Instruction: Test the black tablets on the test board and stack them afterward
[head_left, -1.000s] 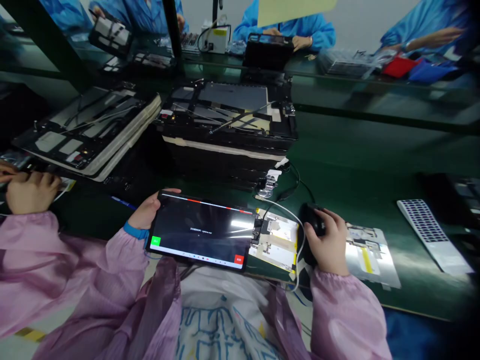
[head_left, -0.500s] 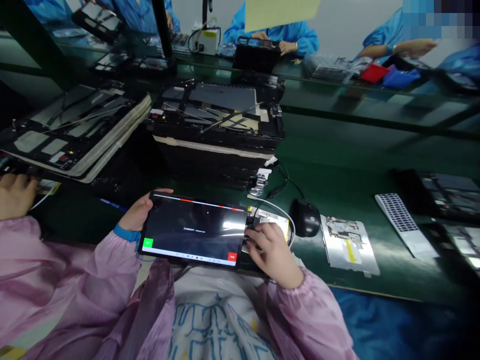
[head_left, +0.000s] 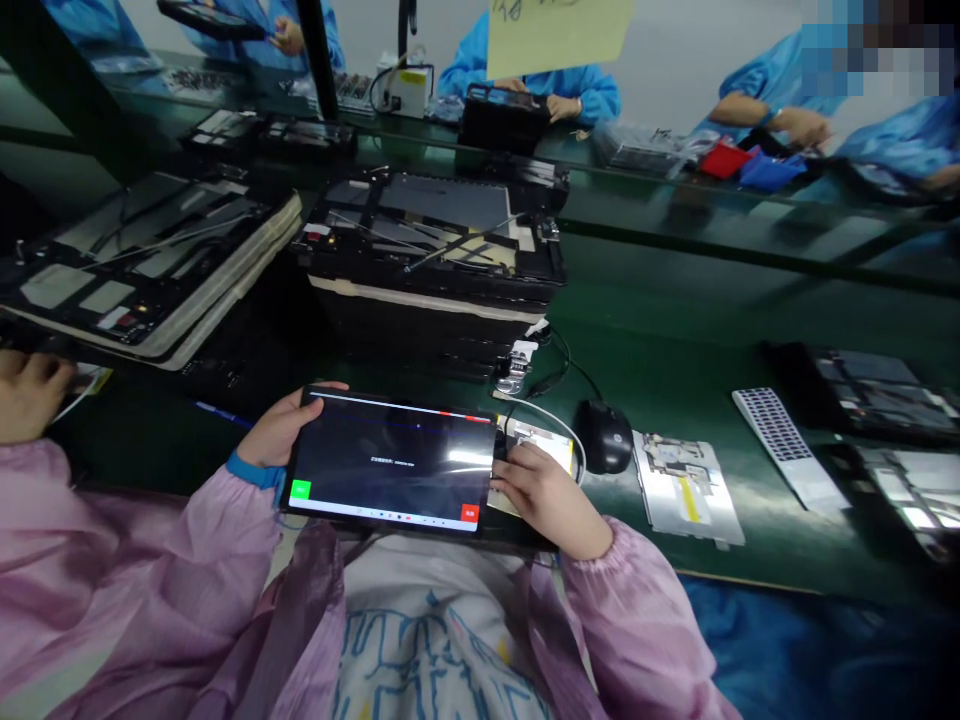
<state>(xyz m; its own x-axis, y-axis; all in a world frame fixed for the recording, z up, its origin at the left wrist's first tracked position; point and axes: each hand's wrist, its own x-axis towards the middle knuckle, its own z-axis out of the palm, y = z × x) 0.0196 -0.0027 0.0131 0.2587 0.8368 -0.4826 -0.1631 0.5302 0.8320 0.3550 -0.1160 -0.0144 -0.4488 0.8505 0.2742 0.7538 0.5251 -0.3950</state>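
A black tablet [head_left: 390,465] with a dark lit screen, a green button at its lower left and a red one at its lower right, rests at the near table edge. My left hand [head_left: 283,430] grips its left edge, thumb over the top corner. My right hand [head_left: 544,490] is closed around the tablet's right edge, where a cable connector and a yellow-and-white board [head_left: 544,440] lie. A white cable [head_left: 551,412] loops from there toward the back.
A black mouse [head_left: 606,437] sits just right of my hand, then a silver plate [head_left: 686,488] and a perforated strip [head_left: 784,445]. Stacks of opened tablets [head_left: 431,250] stand behind. Another person's hand [head_left: 26,390] rests at far left. Workers in blue sit across the bench.
My right hand left the mouse and moved left to the tablet's right edge, where it now grips. The left hand kept its hold on the tablet.
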